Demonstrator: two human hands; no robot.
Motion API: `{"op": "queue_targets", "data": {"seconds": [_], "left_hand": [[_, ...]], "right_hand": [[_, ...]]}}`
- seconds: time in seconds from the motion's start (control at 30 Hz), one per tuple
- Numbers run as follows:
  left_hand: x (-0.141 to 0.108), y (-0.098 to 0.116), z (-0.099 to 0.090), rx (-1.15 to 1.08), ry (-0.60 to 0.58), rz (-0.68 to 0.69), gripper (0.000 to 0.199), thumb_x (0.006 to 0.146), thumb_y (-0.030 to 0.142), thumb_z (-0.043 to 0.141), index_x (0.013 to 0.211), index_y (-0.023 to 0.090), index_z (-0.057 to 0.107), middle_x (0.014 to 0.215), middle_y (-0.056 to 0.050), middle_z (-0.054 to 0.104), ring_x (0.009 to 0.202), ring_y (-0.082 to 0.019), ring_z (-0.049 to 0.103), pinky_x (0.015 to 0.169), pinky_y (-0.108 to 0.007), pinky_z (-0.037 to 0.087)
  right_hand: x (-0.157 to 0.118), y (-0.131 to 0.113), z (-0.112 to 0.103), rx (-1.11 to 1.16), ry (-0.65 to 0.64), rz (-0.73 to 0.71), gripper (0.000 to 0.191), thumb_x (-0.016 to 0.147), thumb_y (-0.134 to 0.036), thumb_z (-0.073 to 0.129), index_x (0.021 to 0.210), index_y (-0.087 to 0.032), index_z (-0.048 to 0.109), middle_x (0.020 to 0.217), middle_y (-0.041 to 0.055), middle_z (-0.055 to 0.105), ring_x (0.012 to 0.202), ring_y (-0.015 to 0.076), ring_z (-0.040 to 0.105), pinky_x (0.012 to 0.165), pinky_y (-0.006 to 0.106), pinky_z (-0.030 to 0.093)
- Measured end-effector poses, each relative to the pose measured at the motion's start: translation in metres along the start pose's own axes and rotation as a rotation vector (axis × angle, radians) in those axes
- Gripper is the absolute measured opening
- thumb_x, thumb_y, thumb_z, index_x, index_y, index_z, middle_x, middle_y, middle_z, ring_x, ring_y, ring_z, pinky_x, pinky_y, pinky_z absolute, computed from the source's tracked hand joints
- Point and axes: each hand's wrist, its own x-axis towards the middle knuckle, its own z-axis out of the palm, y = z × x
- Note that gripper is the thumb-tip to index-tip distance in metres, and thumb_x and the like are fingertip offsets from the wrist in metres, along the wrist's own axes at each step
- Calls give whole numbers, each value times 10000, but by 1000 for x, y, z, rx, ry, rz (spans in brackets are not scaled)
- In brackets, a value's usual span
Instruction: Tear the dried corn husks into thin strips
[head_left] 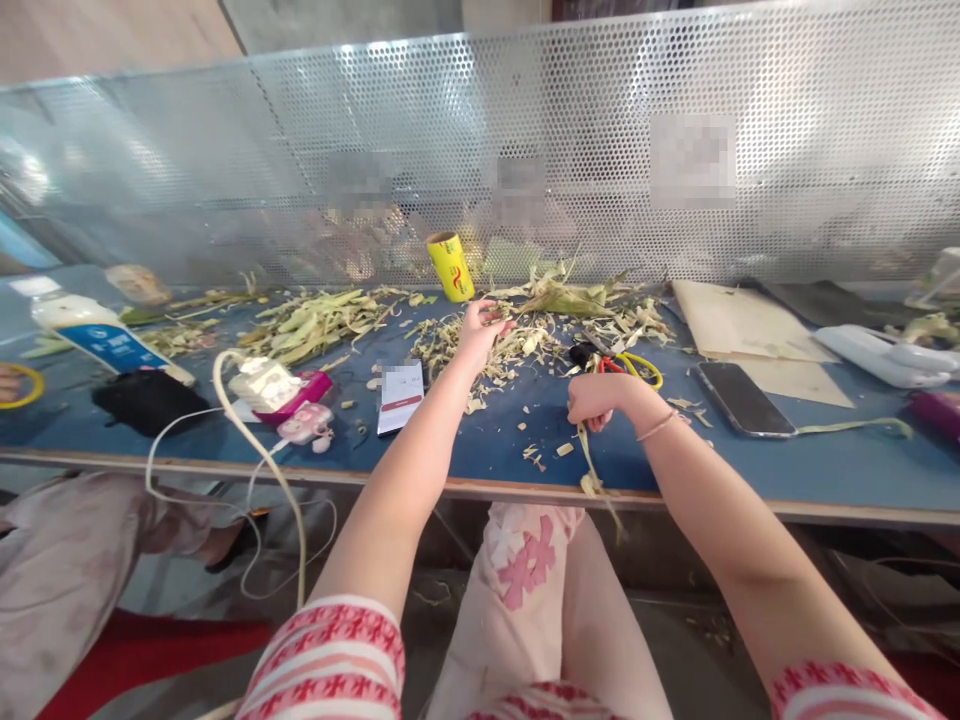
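My left hand (482,335) reaches over a pile of pale, dry plant scraps (529,340), its fingers curved and apart, with nothing clearly held. Closed into a fist, my right hand (596,398) is low over the blue table. A thin, pale plant strip (590,468) hangs from it past the table's front edge. Just behind the right hand lie scissors with yellow and red handles (637,368). Longer dried leaves (566,297) rest at the back of the pile. A yellow cardboard tube (450,268) stands tilted behind my left hand.
A phone with a lit screen (401,395) lies left; a dark phone (744,398) lies right. Further left are a power strip with a cable (270,388), a black pouch (154,402), a bottle (94,325) and green strips (322,322). A perforated metal screen (585,120) closes the back.
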Motion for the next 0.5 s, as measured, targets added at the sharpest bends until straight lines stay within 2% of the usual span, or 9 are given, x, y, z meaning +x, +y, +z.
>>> {"op": "queue_targets", "data": {"seconds": [0.13, 0.2, 0.27, 0.37, 0.43, 0.5], "left_hand": [[3, -1, -13, 490, 43, 175, 376, 762, 31, 555, 1085, 202, 468, 919, -30, 613, 794, -145, 644, 897, -359, 490], [2, 0, -20, 671, 41, 225, 390, 770, 47, 551, 1121, 200, 478, 952, -64, 645, 889, -183, 644, 938, -371, 466], [1, 2, -25, 809, 33, 229, 415, 792, 55, 513, 1182, 189, 466, 1009, -102, 659, 963, -210, 644, 947, -373, 460], [0, 5, -32, 1014, 20, 222, 448, 829, 57, 435, 1271, 131, 432, 1104, -180, 647, 1048, -258, 634, 939, -385, 463], [-1, 7, -36, 1153, 0, 182, 462, 844, 57, 389, 1306, 74, 410, 1122, -240, 631, 1064, -307, 629, 911, -412, 470], [-3, 10, -39, 1268, -28, 100, 478, 851, 69, 376, 1328, 42, 394, 1109, -279, 622, 1047, -351, 633, 872, -443, 479]], "right_hand": [[-2, 2, -5, 61, 37, -44, 137, 659, -277, 657, 585, -164, 634, 423, 10, 553, 493, 144, 580, 529, 245, 476], [1, 9, -10, 154, 115, -85, 170, 720, -240, 565, 564, -176, 588, 461, 15, 568, 481, 131, 557, 527, 241, 465], [8, 21, -16, 316, 305, -92, 208, 764, -208, 478, 563, -183, 526, 509, 12, 576, 458, 115, 518, 518, 239, 448], [22, 49, -26, 586, 738, -7, 218, 842, -242, 393, 665, -188, 508, 580, 12, 590, 462, 112, 497, 508, 238, 419], [28, 69, -31, 599, 905, 92, 282, 895, -286, 339, 743, -177, 550, 652, 52, 640, 537, 138, 558, 570, 247, 442], [30, 85, -33, 457, 1014, 228, 298, 913, -311, 356, 832, -156, 597, 773, 115, 695, 709, 190, 636, 680, 269, 464]]}}
